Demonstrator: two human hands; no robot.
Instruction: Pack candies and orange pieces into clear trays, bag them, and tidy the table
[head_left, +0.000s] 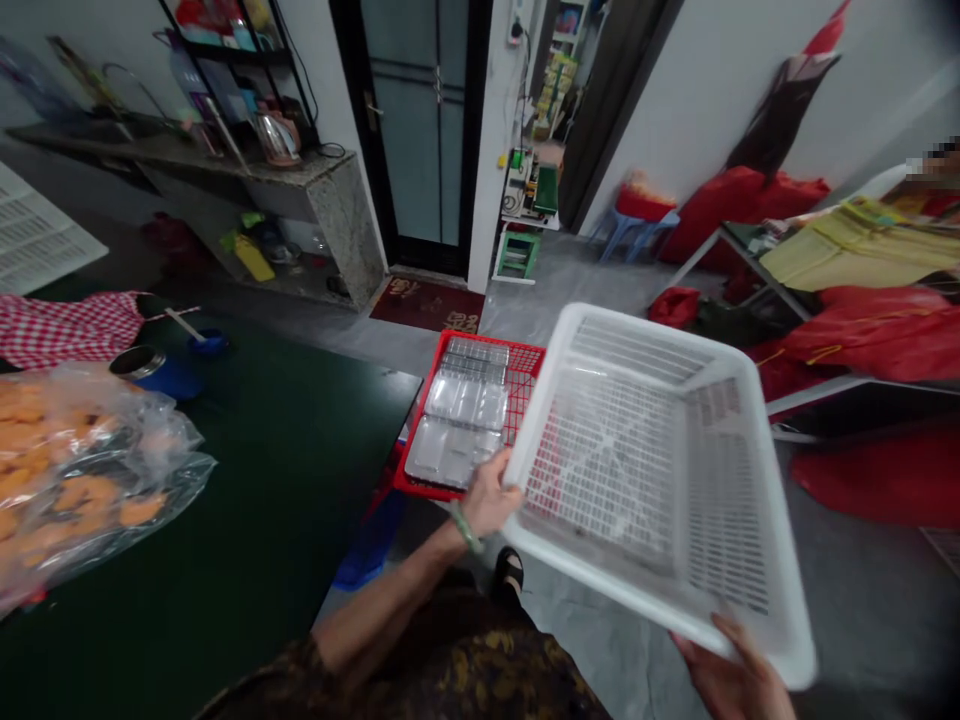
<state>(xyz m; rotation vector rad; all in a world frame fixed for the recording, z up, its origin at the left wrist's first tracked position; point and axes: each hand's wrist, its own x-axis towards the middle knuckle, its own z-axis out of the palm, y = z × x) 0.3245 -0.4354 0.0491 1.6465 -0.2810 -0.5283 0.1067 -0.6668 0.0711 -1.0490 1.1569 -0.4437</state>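
A white plastic basket (607, 440) with slotted sides and floor hangs in front of me, tilted, with nothing in it. My left hand (491, 495), a green bangle at its wrist, grips the basket's left rim. At the near right corner, my right hand (739, 670) has its fingers around the rim. Beyond my left hand stands a red plastic basket (521, 400) holding several clear plastic trays (457, 445). The white basket covers the red one's right side.
On the left is a dark green table (285, 450) with a bag of orange pieces (82, 470), a blue cup (154, 372) and a checkered cloth (67, 325). Red sacks (885, 335) lie around a metal rack at right. A door (412, 130) stands behind.
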